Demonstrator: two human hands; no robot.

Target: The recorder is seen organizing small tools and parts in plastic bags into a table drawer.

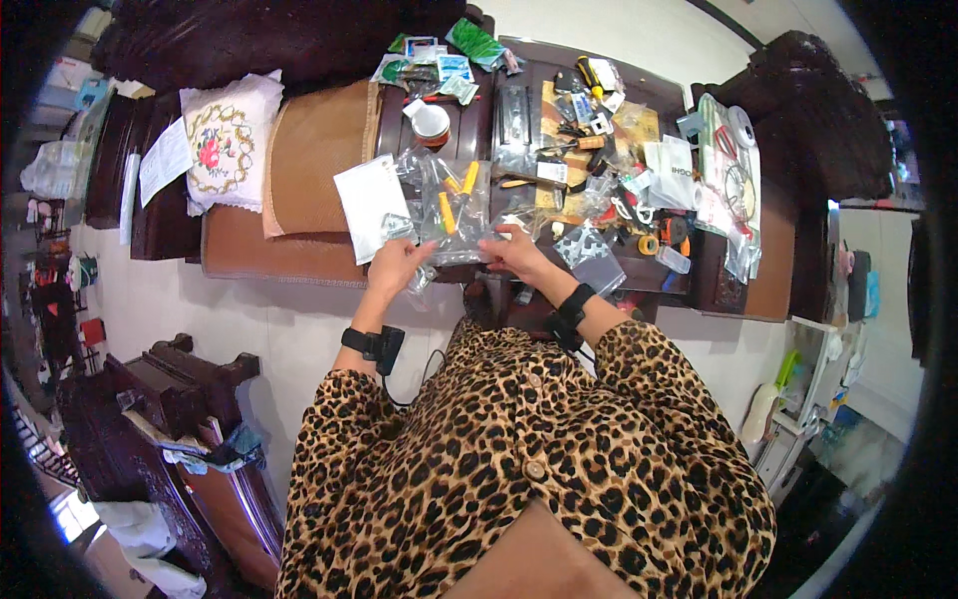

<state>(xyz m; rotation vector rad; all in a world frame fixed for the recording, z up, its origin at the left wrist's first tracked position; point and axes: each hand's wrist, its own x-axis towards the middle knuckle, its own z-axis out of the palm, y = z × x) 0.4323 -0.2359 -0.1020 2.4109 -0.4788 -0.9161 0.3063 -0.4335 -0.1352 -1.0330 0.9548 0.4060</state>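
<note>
A clear plastic bag lies spread before me at the near edge of a dark wooden bench. My left hand pinches its near left corner, and my right hand grips the near right corner between thumb and fingers. Several yellow sticks or handles show through the film; they appear to be inside the bag. To the left, close to my left hand, rests a white sheet or envelope. Another crumpled clear bag hangs over the bench edge below my left hand.
A white-lidded jar stands behind the bag. Right of it are a yellow-and-black screwdriver, a patterned clear packet, a yellow tape roll and an orange-and-black tool. Cushions lie left; small packets lie at the back.
</note>
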